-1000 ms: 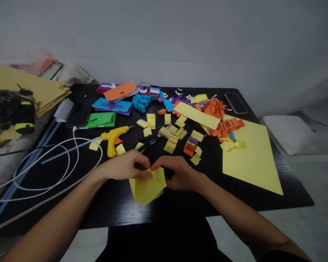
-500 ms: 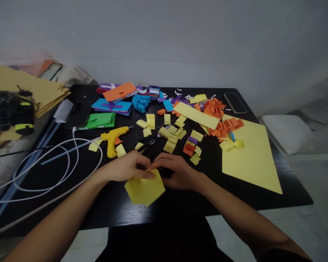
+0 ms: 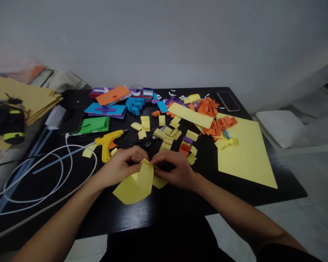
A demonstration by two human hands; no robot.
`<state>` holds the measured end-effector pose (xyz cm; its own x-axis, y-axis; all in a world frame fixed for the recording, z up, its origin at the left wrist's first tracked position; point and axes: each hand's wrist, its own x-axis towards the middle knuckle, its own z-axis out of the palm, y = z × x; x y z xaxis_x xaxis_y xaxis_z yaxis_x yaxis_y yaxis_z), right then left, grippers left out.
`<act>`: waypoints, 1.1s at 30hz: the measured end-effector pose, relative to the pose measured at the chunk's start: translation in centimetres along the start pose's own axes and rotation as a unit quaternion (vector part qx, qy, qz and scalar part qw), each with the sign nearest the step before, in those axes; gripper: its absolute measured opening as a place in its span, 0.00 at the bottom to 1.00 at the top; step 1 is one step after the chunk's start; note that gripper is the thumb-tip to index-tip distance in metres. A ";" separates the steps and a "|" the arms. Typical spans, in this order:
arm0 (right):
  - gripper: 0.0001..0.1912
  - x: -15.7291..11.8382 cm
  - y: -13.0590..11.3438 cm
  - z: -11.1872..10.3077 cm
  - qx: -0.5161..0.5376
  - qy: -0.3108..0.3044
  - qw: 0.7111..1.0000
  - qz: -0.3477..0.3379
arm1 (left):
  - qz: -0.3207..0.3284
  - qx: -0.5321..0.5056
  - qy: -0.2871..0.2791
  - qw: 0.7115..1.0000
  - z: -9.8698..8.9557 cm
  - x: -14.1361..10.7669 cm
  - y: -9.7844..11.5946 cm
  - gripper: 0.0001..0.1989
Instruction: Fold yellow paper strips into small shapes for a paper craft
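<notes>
Between my two hands is a folded piece of yellow paper (image 3: 133, 189), held over the table's near side. My left hand (image 3: 121, 165) is closed on its upper left part, thumb on top. The fingers of my right hand (image 3: 176, 169) pinch its upper right edge, where a fold stands up; a further yellow flap shows beneath them. Just beyond my hands lie small folded yellow paper pieces (image 3: 168, 134) and dark-handled scissors (image 3: 147, 144), partly hidden. A yellow glue gun (image 3: 106, 143) rests to the left of my left hand.
A large yellow sheet (image 3: 243, 156) lies at right, with orange paper pieces (image 3: 221, 125) over its far corner. A phone (image 3: 228, 101) is at the back right. Green (image 3: 94, 124), blue and orange paper stacks stand back left. A white cable (image 3: 62, 174) loops across the left side.
The yellow paper has been turned and bent, and a raised fold and a second flap now show. My fingers have shifted along its top edge. The view has swung slightly right.
</notes>
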<state>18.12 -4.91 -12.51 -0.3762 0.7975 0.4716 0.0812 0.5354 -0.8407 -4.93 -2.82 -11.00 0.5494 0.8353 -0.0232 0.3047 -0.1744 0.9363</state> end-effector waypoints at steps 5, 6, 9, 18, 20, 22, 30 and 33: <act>0.08 0.1 0.0 -0.1 0.065 0.009 0.995 0.069 | 0.088 0.039 0.064 0.993 0.1 -0.2 -0.1 0.07; 0.07 0.1 0.0 -0.1 0.078 0.011 0.994 0.074 | 0.109 0.059 0.054 0.991 0.0 -0.1 0.0 0.06; 0.06 0.2 0.1 -0.2 0.094 0.017 0.993 0.069 | 0.141 0.091 0.054 0.984 -0.1 -0.1 0.4 0.06; 0.03 0.1 0.3 -0.2 0.066 0.041 0.997 0.001 | 0.129 0.022 0.086 0.988 0.7 -0.2 0.6 0.04; 0.03 0.1 0.3 -0.2 0.063 0.041 0.997 0.002 | 0.115 -0.006 0.090 0.989 0.8 -0.2 0.6 0.03; 0.03 0.1 0.3 -0.2 0.061 0.043 0.997 0.006 | 0.102 -0.030 0.089 0.990 1.0 -0.3 0.6 0.04; 0.04 0.2 0.4 -0.2 0.062 0.043 0.997 0.011 | 0.083 -0.066 0.098 0.990 1.2 -0.1 0.8 0.04; 0.03 0.2 0.4 -0.2 0.067 0.046 0.997 0.007 | 0.084 -0.069 0.101 0.989 1.3 -0.1 0.8 0.03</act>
<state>18.28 -4.48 -12.72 -0.2895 0.8297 0.4773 -0.0405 0.4875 -0.8722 -3.78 -3.74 -10.69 0.4130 0.8897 0.1947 0.1043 -0.2585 0.9604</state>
